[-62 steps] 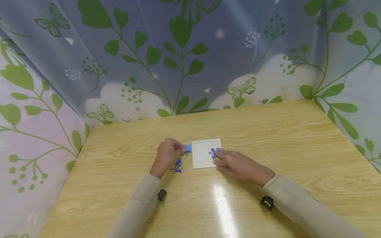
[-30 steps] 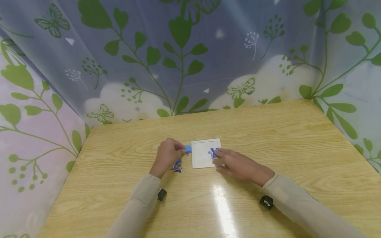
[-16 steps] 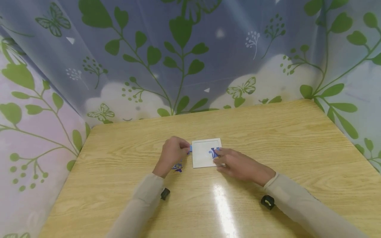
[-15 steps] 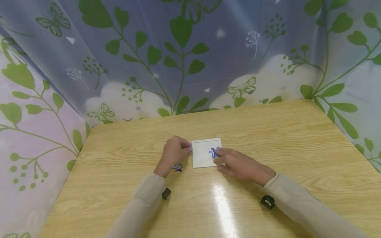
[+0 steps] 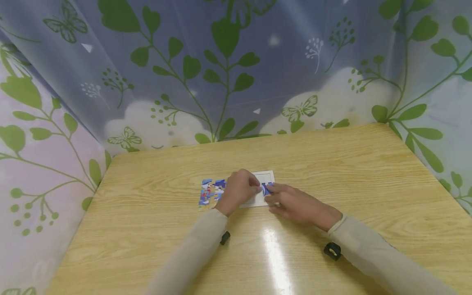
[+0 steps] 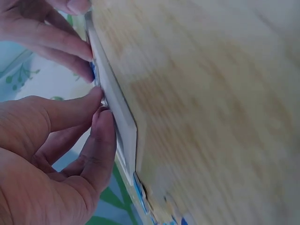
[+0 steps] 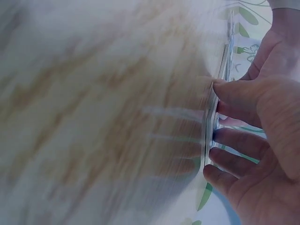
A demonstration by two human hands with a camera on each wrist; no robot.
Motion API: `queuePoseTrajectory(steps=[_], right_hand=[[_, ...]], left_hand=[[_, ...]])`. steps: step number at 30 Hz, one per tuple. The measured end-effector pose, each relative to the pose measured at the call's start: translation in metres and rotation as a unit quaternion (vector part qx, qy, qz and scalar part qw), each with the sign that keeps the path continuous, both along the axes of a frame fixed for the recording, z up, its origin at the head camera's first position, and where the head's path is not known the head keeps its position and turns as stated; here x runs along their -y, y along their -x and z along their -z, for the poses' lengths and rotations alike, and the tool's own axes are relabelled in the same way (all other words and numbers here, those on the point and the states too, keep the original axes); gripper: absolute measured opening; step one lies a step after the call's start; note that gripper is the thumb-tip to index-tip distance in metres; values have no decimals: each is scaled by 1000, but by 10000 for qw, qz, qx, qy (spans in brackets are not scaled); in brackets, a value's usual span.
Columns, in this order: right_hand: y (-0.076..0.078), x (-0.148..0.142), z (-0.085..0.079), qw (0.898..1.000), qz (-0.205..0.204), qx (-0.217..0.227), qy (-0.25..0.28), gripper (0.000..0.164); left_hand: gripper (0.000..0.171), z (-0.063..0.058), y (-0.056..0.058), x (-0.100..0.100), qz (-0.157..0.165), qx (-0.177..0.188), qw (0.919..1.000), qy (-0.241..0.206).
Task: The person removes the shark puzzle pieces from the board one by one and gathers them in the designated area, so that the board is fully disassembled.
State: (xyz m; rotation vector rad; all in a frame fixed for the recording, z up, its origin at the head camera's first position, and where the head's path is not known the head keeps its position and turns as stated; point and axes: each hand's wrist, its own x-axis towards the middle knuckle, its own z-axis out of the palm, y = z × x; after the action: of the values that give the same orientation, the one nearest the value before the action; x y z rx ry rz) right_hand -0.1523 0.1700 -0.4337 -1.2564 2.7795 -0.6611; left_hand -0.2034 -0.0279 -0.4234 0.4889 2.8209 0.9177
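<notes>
A white square puzzle tray [image 5: 262, 173] lies on the table, with a few joined blue puzzle pieces [image 5: 265, 191] at its right side. My left hand [image 5: 241, 189] reaches over the tray. In the left wrist view its thumb and index fingertips [image 6: 107, 117] come together close over the tray surface, pinching a puzzle piece that the fingers almost wholly hide. My right hand [image 5: 295, 204] rests at the tray's right edge, its relaxed fingers touching the blue pieces and the rim. The right wrist view shows several of its fingertips [image 7: 213, 176] along the tray edge.
Loose puzzle pieces [image 5: 207, 192] in blue, white and red lie left of the tray, partly behind my left hand. The wooden table [image 5: 332, 159] runs back to a leaf-patterned curtain [image 5: 177, 73]. A black wrist camera [image 5: 332, 250] sits under the right sleeve.
My left hand has carried a light blue puzzle piece rightward from beside the tray to over it, uncovering more loose pieces at left. My right hand has stayed in place.
</notes>
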Motion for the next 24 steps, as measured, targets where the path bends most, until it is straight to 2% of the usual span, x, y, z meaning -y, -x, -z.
queuePoseTrajectory(steps=[9, 15, 19, 24], right_hand=[[-3, -5, 2, 9994, -104, -333, 82, 22], [-8, -11, 3, 9996, 80, -266, 54, 26], [-9, -13, 3, 9995, 13, -269, 137, 23], [-12, -15, 0, 9997, 66, -205, 97, 26]], left_hand=[[5, 1, 0, -8, -87, -57, 9998, 178], [5, 0, -1, -8, -95, -35, 9998, 163], [3, 0, -2, -9, -124, 44, 9998, 116], [2, 0, -2, -9, -155, 138, 9998, 63]])
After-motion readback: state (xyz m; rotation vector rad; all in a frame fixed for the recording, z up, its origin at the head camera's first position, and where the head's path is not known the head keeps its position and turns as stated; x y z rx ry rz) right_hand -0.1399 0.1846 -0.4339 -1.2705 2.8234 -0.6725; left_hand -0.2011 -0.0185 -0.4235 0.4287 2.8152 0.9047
